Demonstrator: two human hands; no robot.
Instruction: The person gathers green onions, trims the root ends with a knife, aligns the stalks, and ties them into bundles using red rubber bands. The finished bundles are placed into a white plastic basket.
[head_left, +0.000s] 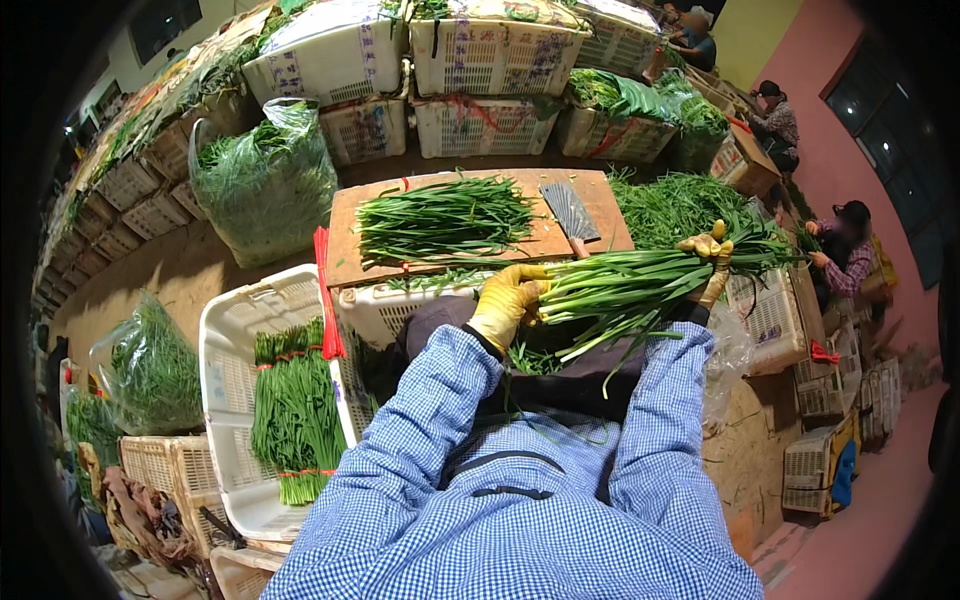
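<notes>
A loose bunch of Chinese chives (626, 289) is held crosswise above my lap, pale stem ends to the left. My right hand (709, 259), in a yellow-stained glove, grips it towards the leafy end. At the stem ends, the gloved fingers of my left hand (506, 304) close on some stalks. Several stalks droop below the rest. Just beyond my hands, a wooden board (457, 184) carries a laid-out pile of chives (450, 217) and a broad-bladed cleaver (570, 212), its handle pointing towards me.
Left of me, a white plastic crate (225, 397) holds tied chive bundles (300, 412). Red ties (327, 300) hang at the board's left edge. Loose greens (675, 199) lie right of the board. Stacked crates (487, 56) and a filled plastic bag (266, 187) stand beyond. People (847, 247) sit at right.
</notes>
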